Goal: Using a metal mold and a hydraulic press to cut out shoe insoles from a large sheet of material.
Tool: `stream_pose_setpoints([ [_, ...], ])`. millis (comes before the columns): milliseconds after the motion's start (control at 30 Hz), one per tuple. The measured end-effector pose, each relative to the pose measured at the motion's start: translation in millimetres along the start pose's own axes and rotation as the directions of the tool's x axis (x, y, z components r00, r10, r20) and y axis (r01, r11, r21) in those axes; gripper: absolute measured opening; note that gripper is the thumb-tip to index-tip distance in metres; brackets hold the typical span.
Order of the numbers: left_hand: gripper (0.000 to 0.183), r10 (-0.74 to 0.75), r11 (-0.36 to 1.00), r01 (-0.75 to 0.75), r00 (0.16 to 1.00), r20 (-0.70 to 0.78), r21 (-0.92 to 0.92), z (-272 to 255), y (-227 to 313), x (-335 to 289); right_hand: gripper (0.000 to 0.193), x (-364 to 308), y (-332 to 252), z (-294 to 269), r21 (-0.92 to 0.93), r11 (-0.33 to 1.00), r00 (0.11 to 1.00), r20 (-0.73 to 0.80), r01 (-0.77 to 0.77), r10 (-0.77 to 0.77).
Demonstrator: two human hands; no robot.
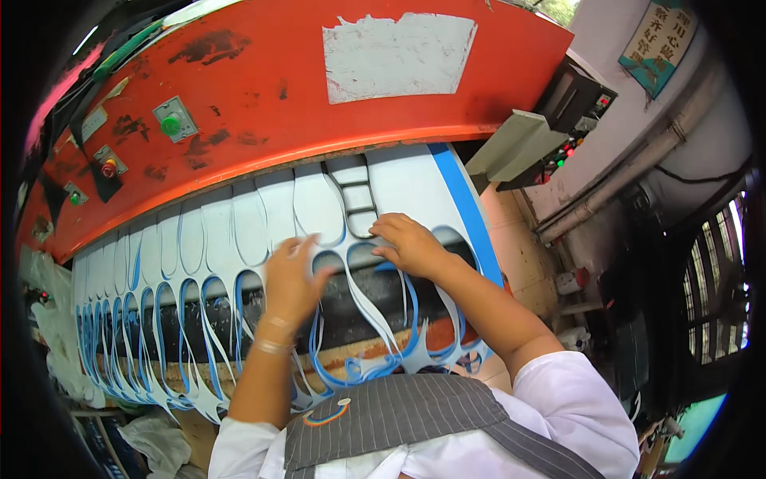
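A long dark metal cutting die (pixel 359 185) with two crossbars lies on a white sheet (pixel 407 184) that has a blue layer. My right hand (pixel 407 246) is at the die's near end, its bent fingertips and thumb to either side of the rim. My left hand (pixel 289 279) is left of the die, above the sheet's cut-out edge. It is a little blurred, with thumb and fingers apart and nothing visible in them. Long rounded cut-outs run along the sheet's near side, leaving thin looping strips (pixel 371 307).
Above the sheet's far part spans a red-orange machine beam (pixel 263 88) with a green button (pixel 171 124) and a red button (pixel 109 168). A dark control box (pixel 574 96) stands at the right. Under the strips shows a black surface (pixel 359 295). A pipe (pixel 614 184) slants along the right wall.
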State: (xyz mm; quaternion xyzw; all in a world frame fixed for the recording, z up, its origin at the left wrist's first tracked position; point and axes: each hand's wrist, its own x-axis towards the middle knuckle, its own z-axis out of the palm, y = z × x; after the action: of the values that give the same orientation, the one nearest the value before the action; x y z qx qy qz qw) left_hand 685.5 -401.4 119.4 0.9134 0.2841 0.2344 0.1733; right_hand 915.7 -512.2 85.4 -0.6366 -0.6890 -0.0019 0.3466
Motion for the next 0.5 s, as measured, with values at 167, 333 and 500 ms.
stream_pose_setpoints([
  [167, 0.036, 0.071, 0.997, -0.071, 0.995, 0.069, 0.004, 93.4, 3.0, -5.5, 0.019, -15.6, 16.5, 27.9, 0.037, 0.978, 0.971, 0.117, 0.204, -0.207],
  [333, 0.023, 0.102, 0.979, -0.084, 0.991, 0.085, -0.186, 112.5, 1.4, -7.3, 0.016, -27.0, 40.1, 30.6, 0.343, 0.914, 0.934, 0.197, 0.218, -0.297],
  [500, 0.018, 0.042, 0.947, -0.020, 0.997, 0.063, -0.322, 122.1, -9.7, -6.2, 0.015, -17.9, 50.3, 41.7, 0.457, 0.869, 0.921, 0.222, 0.192, -0.320],
])
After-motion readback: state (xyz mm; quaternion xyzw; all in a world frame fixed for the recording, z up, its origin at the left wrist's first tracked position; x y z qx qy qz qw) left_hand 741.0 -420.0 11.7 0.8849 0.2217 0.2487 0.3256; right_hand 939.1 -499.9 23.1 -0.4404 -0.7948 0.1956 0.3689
